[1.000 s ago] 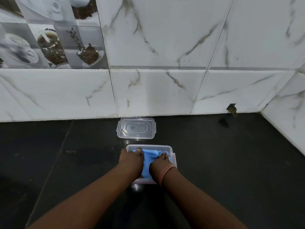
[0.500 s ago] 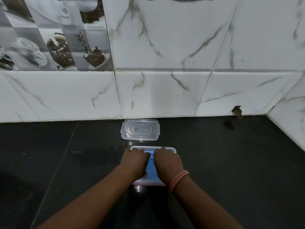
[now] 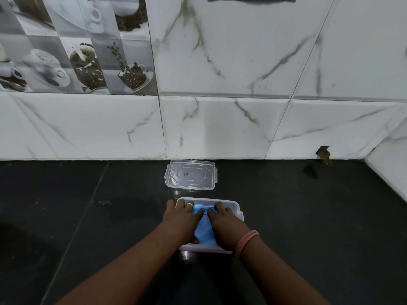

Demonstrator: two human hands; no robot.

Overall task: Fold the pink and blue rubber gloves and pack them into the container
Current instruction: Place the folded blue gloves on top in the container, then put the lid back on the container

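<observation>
A clear plastic container point(image 3: 236, 206) stands on the dark counter in front of me. A folded blue rubber glove point(image 3: 204, 231) lies inside it and fills the gap between my hands. My left hand point(image 3: 181, 220) rests flat on the glove's left part, fingers spread toward the far rim. On the right part my right hand point(image 3: 224, 223) lies flat in the same way, with a pink band on its wrist. A thin pink edge point(image 3: 204, 250) shows at the container's near side; the pink glove is otherwise hidden.
The container's clear lid point(image 3: 190, 174) lies flat just behind it, close to the marble-tiled wall point(image 3: 220, 126). A side wall point(image 3: 387, 172) closes the counter at the right. A small hole point(image 3: 323, 153) sits low in the back wall.
Both hands went from gripping the bunched blue glove to lying flat on it, and the glove now sits lower in the container. The camera tilted up a little.
</observation>
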